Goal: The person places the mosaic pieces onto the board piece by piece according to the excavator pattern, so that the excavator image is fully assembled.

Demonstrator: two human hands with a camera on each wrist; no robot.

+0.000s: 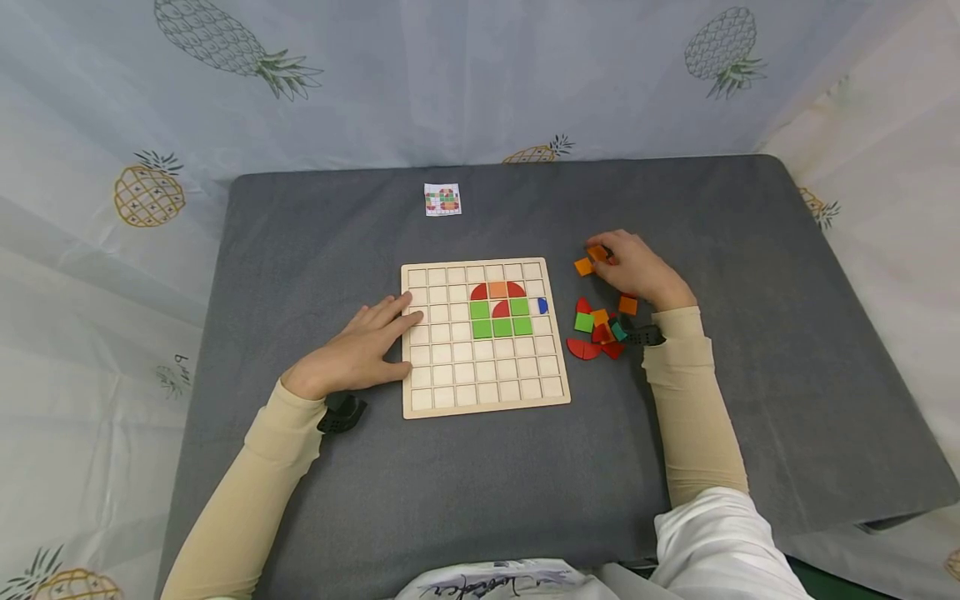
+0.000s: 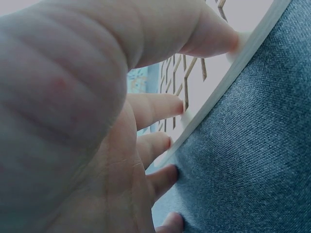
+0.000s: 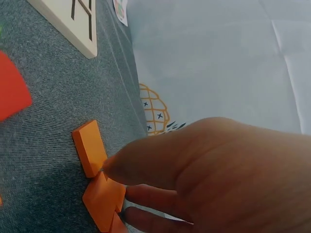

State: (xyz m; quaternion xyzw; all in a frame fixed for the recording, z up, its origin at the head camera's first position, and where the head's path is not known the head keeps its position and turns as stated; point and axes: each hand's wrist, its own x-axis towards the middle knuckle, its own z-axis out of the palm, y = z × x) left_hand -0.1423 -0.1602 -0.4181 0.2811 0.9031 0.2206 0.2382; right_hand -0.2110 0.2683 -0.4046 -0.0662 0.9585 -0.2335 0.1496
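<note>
A wooden grid board (image 1: 442,400) lies mid-table. Green square tiles (image 1: 482,328), red quarter-round tiles (image 1: 478,292) and an orange square tile (image 1: 497,290) sit in its cells. A blue rounded tile (image 1: 542,305) lies at its right edge. My left hand (image 1: 358,348) spreads over the board's left edge, thumb and some fingertips touching it; the left wrist view shows this too. Right of the board, my right hand (image 1: 636,265) pinches an orange square tile (image 3: 103,200) between thumb and fingers. Another orange tile (image 3: 91,145) lies against it on the cloth.
A loose pile of red (image 1: 583,348), green (image 1: 584,322) and orange tiles (image 1: 628,305) lies right of the board, beside the right wrist's camera. A small printed pattern card (image 1: 442,200) lies beyond the board. Grey cloth (image 1: 315,225) covers the table; a pineapple-print curtain (image 1: 465,83) hangs behind.
</note>
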